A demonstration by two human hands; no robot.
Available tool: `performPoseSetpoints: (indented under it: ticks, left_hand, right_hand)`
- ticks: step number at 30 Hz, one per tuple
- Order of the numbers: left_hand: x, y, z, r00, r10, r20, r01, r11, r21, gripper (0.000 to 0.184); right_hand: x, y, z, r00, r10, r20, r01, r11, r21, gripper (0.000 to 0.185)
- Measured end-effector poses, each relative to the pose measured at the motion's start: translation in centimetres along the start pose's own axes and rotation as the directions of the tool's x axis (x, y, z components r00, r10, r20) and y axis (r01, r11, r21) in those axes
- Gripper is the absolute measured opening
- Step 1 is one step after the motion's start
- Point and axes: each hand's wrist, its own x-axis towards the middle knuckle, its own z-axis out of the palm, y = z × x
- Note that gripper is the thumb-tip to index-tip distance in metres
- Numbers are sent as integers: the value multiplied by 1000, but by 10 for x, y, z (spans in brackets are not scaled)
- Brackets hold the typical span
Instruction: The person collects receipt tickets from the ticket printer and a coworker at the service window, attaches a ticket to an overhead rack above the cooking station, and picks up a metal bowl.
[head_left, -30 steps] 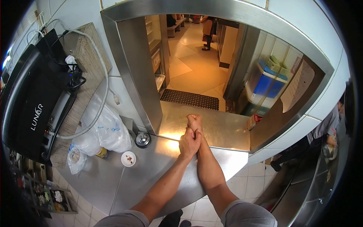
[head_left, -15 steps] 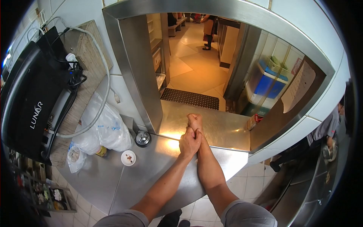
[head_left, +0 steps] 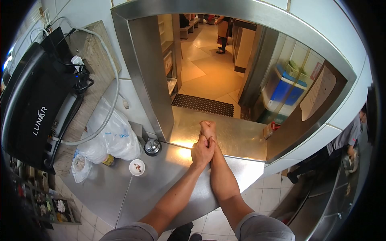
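My left hand (head_left: 202, 151) is wrapped round my right wrist, its thumb lying across the top. Beyond it, my right hand (head_left: 208, 128) is curled into a fist, with no object visible in it. Both forearms stretch forward over the steel counter (head_left: 161, 188), and the hands are at the steel ledge (head_left: 237, 136) of the serving hatch. To the left of my hands stand a metal call bell (head_left: 152, 147) and a small white bowl (head_left: 137, 168) with a few brown bits inside.
White plastic bags (head_left: 114, 136) lie at the counter's left, below a black monitor (head_left: 44, 108) with hanging cables. A steel frame (head_left: 148, 76) surrounds the hatch. Through it are a black mat (head_left: 203, 105), a blue container (head_left: 287, 88) and a standing person (head_left: 222, 32). Another person (head_left: 341, 138) works at right.
Both hands keep the same hold and position. The whole view has shifted very slightly.
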Motion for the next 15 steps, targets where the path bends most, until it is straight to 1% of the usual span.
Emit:
performPoseSetpoints:
  ticks: [4, 10, 15]
  left_hand:
    - [0, -1, 1, 1000, -7, 2, 7, 1000, -9, 36]
    - [0, 2, -1, 1000, -27, 14, 27, 1000, -9, 36]
    - [0, 1, -1, 1000, -12, 3, 12, 1000, -2, 35]
  right_hand:
    - [1, 2, 0, 1000, -9, -3, 9, 1000, -19, 42]
    - [-1, 0, 1, 1000, -2, -3, 2, 1000, 4, 42]
    - [0, 2, 1, 999, -34, -28, 33, 999, -12, 41]
